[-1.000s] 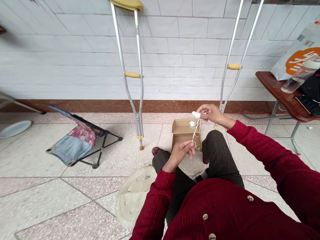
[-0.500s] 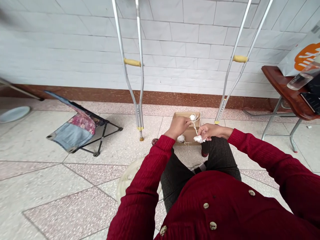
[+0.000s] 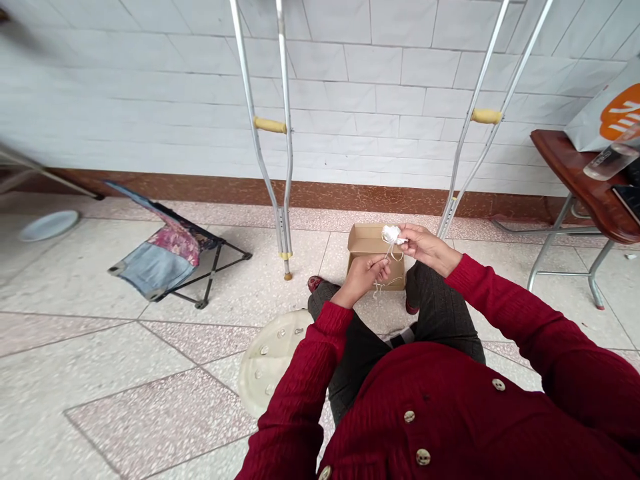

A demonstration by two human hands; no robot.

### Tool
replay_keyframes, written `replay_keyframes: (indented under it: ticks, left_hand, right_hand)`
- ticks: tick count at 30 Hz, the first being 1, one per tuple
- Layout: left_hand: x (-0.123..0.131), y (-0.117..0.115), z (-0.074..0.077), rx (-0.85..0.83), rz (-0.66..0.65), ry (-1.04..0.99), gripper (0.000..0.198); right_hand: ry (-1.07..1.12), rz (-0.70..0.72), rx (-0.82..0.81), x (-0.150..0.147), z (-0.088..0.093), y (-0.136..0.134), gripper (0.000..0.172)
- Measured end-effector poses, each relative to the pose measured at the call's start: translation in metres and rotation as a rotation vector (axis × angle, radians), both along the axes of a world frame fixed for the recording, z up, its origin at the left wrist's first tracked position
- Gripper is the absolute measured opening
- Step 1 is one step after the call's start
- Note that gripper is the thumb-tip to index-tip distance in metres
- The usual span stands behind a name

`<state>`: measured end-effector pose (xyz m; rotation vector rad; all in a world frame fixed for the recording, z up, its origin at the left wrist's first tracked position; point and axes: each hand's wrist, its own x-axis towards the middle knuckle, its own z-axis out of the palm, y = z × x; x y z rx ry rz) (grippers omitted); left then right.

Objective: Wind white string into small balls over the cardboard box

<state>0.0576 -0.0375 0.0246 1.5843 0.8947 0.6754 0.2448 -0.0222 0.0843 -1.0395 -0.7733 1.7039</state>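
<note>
My right hand (image 3: pixel 424 248) pinches a small white bundle of string (image 3: pixel 391 234) over the far part of an open cardboard box (image 3: pixel 364 232). Nearer my body and lower, my left hand (image 3: pixel 367 275) has its fingers closed on thin white string (image 3: pixel 389 252) that runs down from the bundle. More loose string ends hang beside my left fingers, over the near edge of the box. The box sits on the floor between my feet, and my left hand covers part of its inside.
A pale round plastic stool (image 3: pixel 265 360) stands left of my leg. Two crutches, one on the left (image 3: pixel 270 125) and one on the right (image 3: pixel 486 116), lean on the tiled wall. A folding chair (image 3: pixel 160 260) is further left, and a brown table (image 3: pixel 575 173) with a bag stands right.
My right hand has moved up and away from my body with the white bundle. My left hand has come lower and nearer, now covering the box's near left part.
</note>
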Motion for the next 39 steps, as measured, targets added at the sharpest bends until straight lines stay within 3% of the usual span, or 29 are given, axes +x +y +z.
replay_keyframes:
  ticks: [4, 8, 10, 13, 16, 21, 24, 27, 30, 32, 34, 36, 39]
  left_hand:
    - [-0.005, 0.011, -0.010, 0.082, -0.048, 0.080, 0.030]
    - [-0.006, 0.033, 0.008, 0.442, -0.098, 0.347, 0.029]
    - [-0.004, 0.040, 0.024, 0.592, -0.067, 0.502, 0.024]
    - [0.005, 0.034, 0.042, 0.674, -0.002, 0.598, 0.020]
    - [0.015, 0.015, 0.041, 0.503, -0.007, 0.466, 0.028]
    - [0.013, -0.013, 0.014, -0.004, -0.034, 0.028, 0.035]
    - [0.000, -0.012, -0.004, -0.041, -0.073, 0.021, 0.036]
    - [-0.014, 0.003, -0.010, 0.085, -0.008, 0.172, 0.035]
    - [-0.018, 0.023, 0.001, 0.357, 0.024, 0.373, 0.033]
    - [-0.013, 0.031, 0.016, 0.523, -0.036, 0.506, 0.031]
    - [-0.002, 0.033, 0.031, 0.628, -0.072, 0.613, 0.030]
    - [0.009, 0.028, 0.040, 0.662, -0.062, 0.653, 0.029]
    - [0.019, 0.015, 0.039, 0.539, -0.047, 0.533, 0.029]
  right_hand:
    - [-0.028, 0.208, -0.040, 0.001, -0.010, -0.032, 0.033]
    - [-0.277, 0.391, -0.098, 0.000, -0.041, -0.055, 0.023]
    - [-0.391, 0.306, -0.111, -0.001, -0.056, -0.053, 0.016]
    - [-0.424, -0.014, -0.103, -0.001, -0.066, -0.033, 0.009]
    - [-0.338, -0.253, -0.054, -0.002, -0.054, -0.006, 0.009]
    - [-0.117, -0.321, 0.142, -0.003, -0.013, 0.012, 0.016]
    - [-0.014, -0.216, 0.153, 0.003, 0.001, 0.001, 0.018]
    - [-0.088, 0.050, 0.020, 0.009, -0.007, -0.023, 0.022]
    - [-0.262, 0.326, -0.107, 0.008, -0.031, -0.048, 0.020]
    - [-0.349, 0.389, -0.155, 0.005, -0.049, -0.054, 0.015]
    - [-0.431, 0.295, -0.169, 0.003, -0.061, -0.047, 0.011]
    - [-0.480, 0.101, -0.142, 0.002, -0.066, -0.031, 0.012]
    - [-0.466, -0.135, -0.074, 0.002, -0.058, -0.002, 0.013]
